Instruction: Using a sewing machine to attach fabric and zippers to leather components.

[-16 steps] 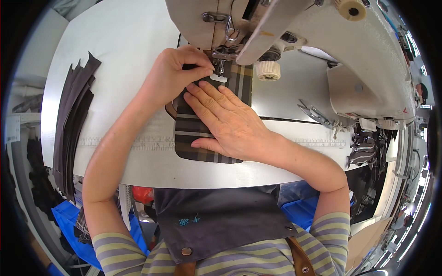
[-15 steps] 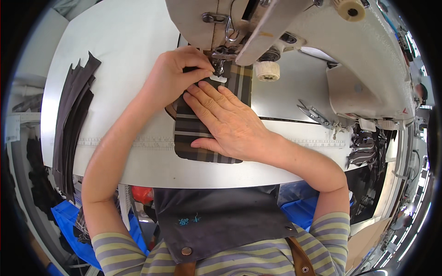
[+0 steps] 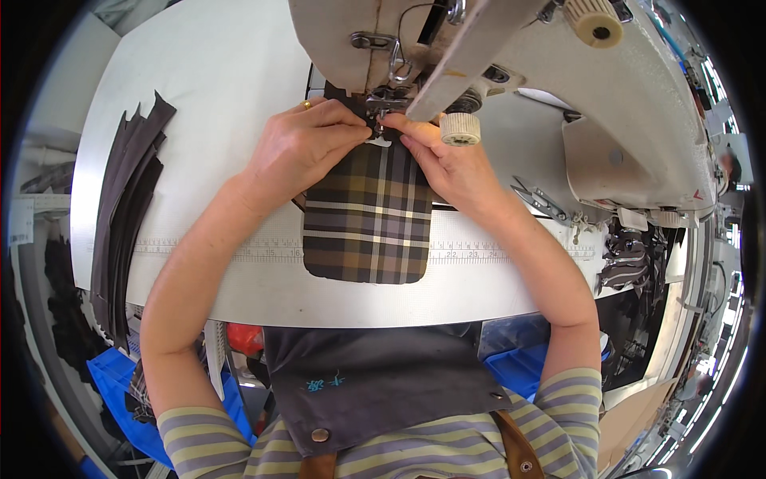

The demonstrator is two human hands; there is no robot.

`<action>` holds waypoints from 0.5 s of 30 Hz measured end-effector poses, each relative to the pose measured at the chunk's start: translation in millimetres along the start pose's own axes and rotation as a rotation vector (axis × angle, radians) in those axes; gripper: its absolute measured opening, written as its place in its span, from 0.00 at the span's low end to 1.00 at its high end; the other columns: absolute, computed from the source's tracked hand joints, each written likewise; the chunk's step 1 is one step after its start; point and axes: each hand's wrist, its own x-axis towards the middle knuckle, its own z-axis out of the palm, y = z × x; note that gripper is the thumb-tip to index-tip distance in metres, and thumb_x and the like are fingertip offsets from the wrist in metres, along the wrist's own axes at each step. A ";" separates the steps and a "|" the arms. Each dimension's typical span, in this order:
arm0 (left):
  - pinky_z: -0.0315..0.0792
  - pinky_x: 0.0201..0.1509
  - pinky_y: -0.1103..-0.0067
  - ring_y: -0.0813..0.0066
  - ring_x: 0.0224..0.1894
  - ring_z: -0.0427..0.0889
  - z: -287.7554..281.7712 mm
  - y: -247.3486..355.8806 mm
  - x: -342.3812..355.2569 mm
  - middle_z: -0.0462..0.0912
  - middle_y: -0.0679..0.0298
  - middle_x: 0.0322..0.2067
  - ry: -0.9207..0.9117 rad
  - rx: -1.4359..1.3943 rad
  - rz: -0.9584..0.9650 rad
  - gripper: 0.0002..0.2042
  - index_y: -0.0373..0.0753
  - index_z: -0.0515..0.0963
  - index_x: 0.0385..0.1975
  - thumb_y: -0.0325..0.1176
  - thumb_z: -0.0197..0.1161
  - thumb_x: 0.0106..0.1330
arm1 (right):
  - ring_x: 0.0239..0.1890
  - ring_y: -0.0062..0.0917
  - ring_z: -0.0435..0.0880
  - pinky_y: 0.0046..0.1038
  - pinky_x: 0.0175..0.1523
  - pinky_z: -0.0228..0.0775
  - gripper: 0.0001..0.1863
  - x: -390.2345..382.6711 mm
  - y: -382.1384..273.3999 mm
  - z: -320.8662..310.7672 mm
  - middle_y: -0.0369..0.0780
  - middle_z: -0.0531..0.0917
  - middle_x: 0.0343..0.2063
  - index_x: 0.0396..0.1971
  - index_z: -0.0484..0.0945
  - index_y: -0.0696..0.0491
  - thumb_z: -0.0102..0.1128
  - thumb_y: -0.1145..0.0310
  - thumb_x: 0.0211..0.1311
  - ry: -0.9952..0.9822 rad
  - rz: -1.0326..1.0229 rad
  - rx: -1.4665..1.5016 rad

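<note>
A brown, black and white plaid fabric piece with rounded near corners lies flat under the sewing machine's presser foot. Dark fabric shows beyond it, close to the needle area. My left hand, with a ring on one finger, pinches the edge of the dark fabric just left of the foot. On the other side, my right hand has thumb and index finger closed on the dark fabric right beside the foot. The fingertips hide most of the spot where the fabrics meet.
The sewing machine overhangs the far right of the white table. Several dark fabric strips lie at the left. Thread snips rest on the right, near bundled dark pieces. Blue bins stand below the table.
My right hand has lifted off the plaid fabric and moved up and right to the presser foot, uncovering the plaid. My left hand stays at the foot, its fingers slightly shifted.
</note>
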 end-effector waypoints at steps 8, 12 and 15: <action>0.78 0.36 0.75 0.67 0.34 0.82 -0.6 -1.2 -1.8 0.83 0.68 0.33 -0.007 0.036 0.017 0.06 0.41 0.84 0.31 0.25 0.67 0.53 | 0.39 0.32 0.76 0.30 0.41 0.74 0.19 -6.0 -8.2 3.1 0.37 0.78 0.35 0.43 0.82 0.50 0.60 0.78 0.48 -0.005 -0.188 -0.204; 0.79 0.38 0.75 0.66 0.35 0.82 -3.1 -3.9 -2.7 0.84 0.68 0.35 -0.048 0.020 0.014 0.08 0.41 0.85 0.33 0.23 0.66 0.52 | 0.39 0.30 0.76 0.29 0.41 0.73 0.19 -5.7 -10.8 2.2 0.36 0.79 0.35 0.44 0.82 0.51 0.60 0.78 0.49 0.013 -0.220 -0.261; 0.79 0.39 0.75 0.66 0.36 0.82 -4.9 -2.4 -2.8 0.84 0.67 0.36 -0.074 0.015 0.003 0.09 0.40 0.85 0.33 0.22 0.65 0.52 | 0.39 0.29 0.76 0.28 0.41 0.73 0.19 -5.0 -12.1 0.6 0.35 0.79 0.36 0.44 0.82 0.52 0.60 0.77 0.49 0.011 -0.232 -0.292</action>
